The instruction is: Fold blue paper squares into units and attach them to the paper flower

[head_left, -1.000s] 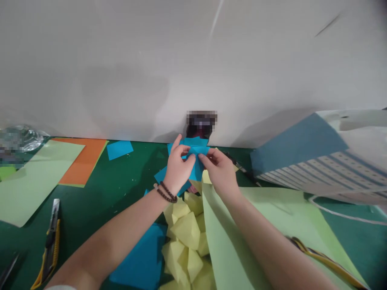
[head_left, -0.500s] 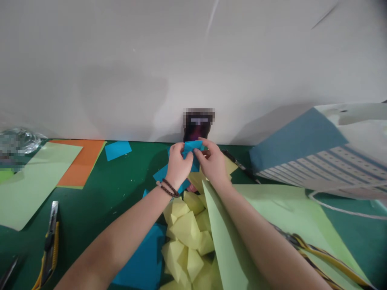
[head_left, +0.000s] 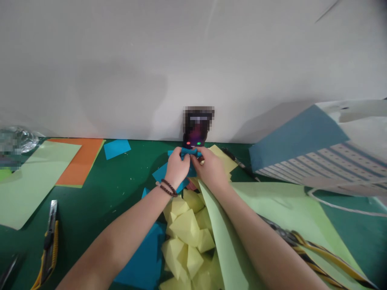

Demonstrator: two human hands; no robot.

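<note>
Between my two hands is a small piece of folded blue paper (head_left: 189,152), pinched at both sides. My left hand (head_left: 177,166), with a dark beaded bracelet at the wrist, grips its left end. On the other end, my right hand (head_left: 211,167) closes thumb and fingers; part of the paper is hidden behind them. Beneath lie more blue paper pieces (head_left: 160,173), and a yellow sheet (head_left: 225,159) is beyond my right hand. Nearer to me is a cluster of folded yellow paper shapes (head_left: 185,227), below and between my forearms.
A phone (head_left: 196,129) leans against the white wall. To the left are a utility knife (head_left: 50,245), an orange sheet (head_left: 80,165) and a pale green sheet (head_left: 36,185). Rightward are a paper bag (head_left: 299,141), pliers (head_left: 317,251) and a pen (head_left: 240,163).
The blue paper, which showed a flat face, is now turned edge-on and looks narrower. Both hands have come down slightly, and more of the phone's lower screen shows.
</note>
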